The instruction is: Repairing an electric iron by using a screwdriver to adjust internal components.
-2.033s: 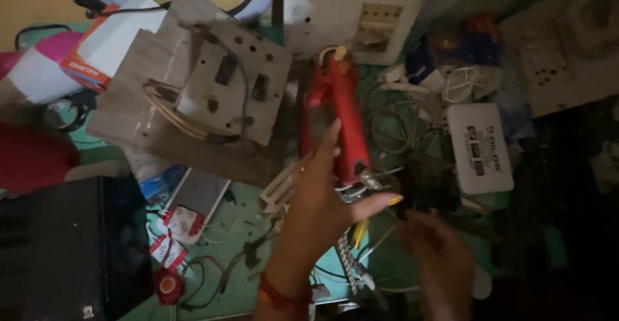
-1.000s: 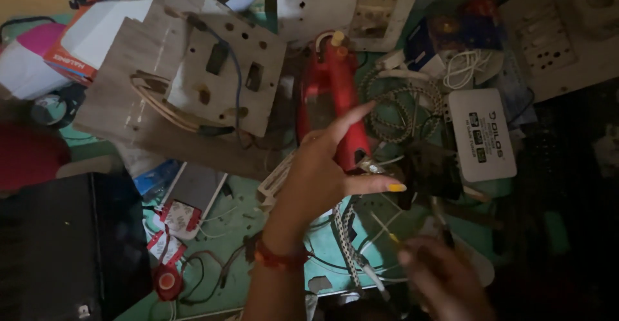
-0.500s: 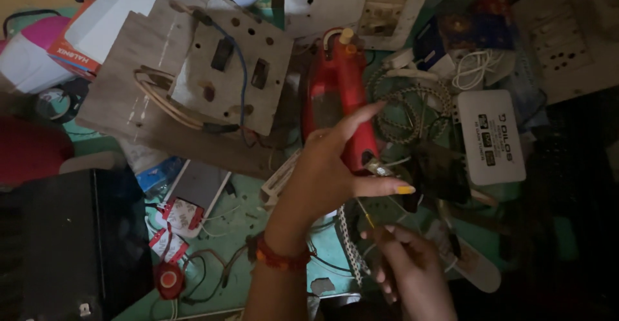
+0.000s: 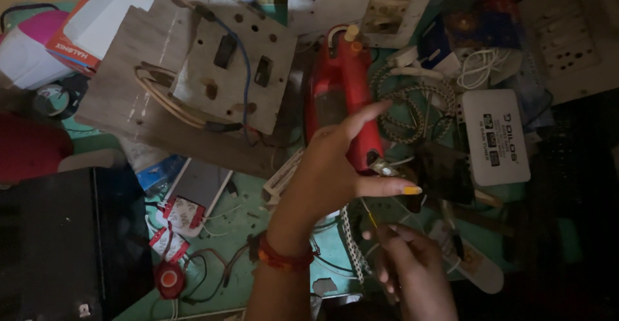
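While gripping: fingers round red tool.

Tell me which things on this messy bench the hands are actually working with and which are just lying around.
In use:
- left hand holding the red tool
- right hand pinching a thin yellow wire just below the tool's tip

Lying about:
- wooden switch board
- white adapter box
- braided cord
- black box
- small red round part
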